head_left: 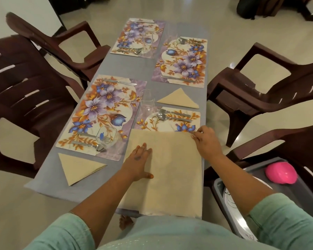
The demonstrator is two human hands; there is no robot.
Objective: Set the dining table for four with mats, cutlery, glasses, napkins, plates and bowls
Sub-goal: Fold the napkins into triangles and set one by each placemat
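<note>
Head view: left hand point(140, 160) presses flat on the unfolded napkin point(172, 177) overhanging the bench point(134, 69) edge at 6 o'clock; right hand point(205, 141) pinches its 1 o'clock corner.

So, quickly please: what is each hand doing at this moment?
Left hand: open, fingers flat, pressing on the unfolded napkin.
Right hand: closed grip, pinching the napkin's far right corner.

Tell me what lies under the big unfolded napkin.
The unfolded napkin covers the near part of a floral mat; its far strip with fork and spoon shows. Anything else beneath is hidden.
</note>
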